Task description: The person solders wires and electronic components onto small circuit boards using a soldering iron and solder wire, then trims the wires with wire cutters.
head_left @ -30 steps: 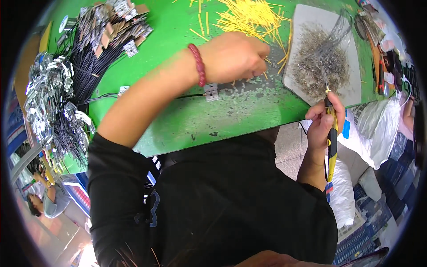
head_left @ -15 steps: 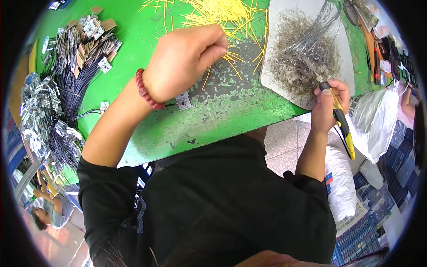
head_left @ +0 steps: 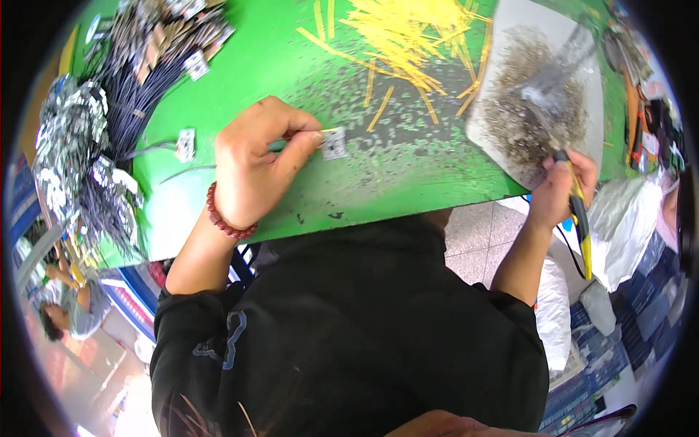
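"Green desk, worn grey in patches. Where's the small circuit board?"

"In from the front edge, left of its middle, right by the fingertips of the left hand."

"How would it handle?"

"Light and stiff, I'd judge, perhaps fragile; take it by its edges. The loose yellow strips toward the far edge look light and bendy."

"And that hand?"

"Nearly closed: thumb and forefinger pinch what looks like one yellow strip at the board."

"The right hand?"

"At the front edge, toward the right corner, wrapped round the handle of the soldering iron. Probably rigid and easy to lift; grip only the handle. Its tip, over the pale mat, is blurred; I can't tell whether it touches the debris."
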`<state>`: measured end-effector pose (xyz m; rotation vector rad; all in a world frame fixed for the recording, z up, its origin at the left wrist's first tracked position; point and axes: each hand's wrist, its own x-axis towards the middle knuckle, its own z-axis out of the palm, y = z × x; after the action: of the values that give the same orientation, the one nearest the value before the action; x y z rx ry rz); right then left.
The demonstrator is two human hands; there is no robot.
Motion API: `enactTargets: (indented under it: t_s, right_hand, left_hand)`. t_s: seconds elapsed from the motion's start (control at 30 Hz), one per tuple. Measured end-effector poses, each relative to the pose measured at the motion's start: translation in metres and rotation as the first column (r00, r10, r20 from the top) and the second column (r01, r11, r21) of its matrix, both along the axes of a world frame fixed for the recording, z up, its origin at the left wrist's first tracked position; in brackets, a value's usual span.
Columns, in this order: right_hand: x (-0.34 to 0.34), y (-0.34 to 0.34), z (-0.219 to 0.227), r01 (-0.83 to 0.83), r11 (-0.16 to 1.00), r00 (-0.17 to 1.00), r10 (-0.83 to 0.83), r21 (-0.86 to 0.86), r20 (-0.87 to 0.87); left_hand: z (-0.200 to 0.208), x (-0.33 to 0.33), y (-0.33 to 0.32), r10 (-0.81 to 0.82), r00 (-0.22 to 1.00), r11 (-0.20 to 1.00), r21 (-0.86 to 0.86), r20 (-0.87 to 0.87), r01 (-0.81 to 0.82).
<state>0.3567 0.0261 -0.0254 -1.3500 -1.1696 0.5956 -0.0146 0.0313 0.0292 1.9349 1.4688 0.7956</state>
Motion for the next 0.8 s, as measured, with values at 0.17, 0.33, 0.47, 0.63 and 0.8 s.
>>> enactTargets:
  t_s: [0.17,0.33,0.47,0.63,0.8]
  right_hand:
    - [-0.033,-0.016,0.016,-0.181,0.981,0.983,0.183,0.071,-0.03]
    - [-0.111,-0.031,0.016,-0.5,0.865,0.859,0.49,-0.037,-0.145]
    - [-0.14,-0.038,-0.001,-0.551,0.834,0.8,0.538,0.028,-0.268]
    - [-0.148,-0.037,-0.005,-0.56,0.829,0.809,0.547,0.002,-0.215]
    - [-0.149,-0.036,-0.006,-0.557,0.83,0.821,0.557,0.04,-0.129]
  left_hand:
    - [-0.021,-0.009,-0.033,0.052,0.99,0.986,0.167,-0.131,-0.029]
    - [-0.034,-0.008,-0.041,0.112,0.973,0.953,0.298,-0.202,-0.047]
    - [-0.041,-0.006,-0.04,0.129,0.976,0.949,0.307,-0.175,-0.07]
    - [-0.047,-0.005,-0.038,0.149,0.975,0.927,0.367,-0.166,-0.079]
    - [-0.05,-0.007,-0.039,0.136,0.981,0.925,0.373,-0.137,-0.076]
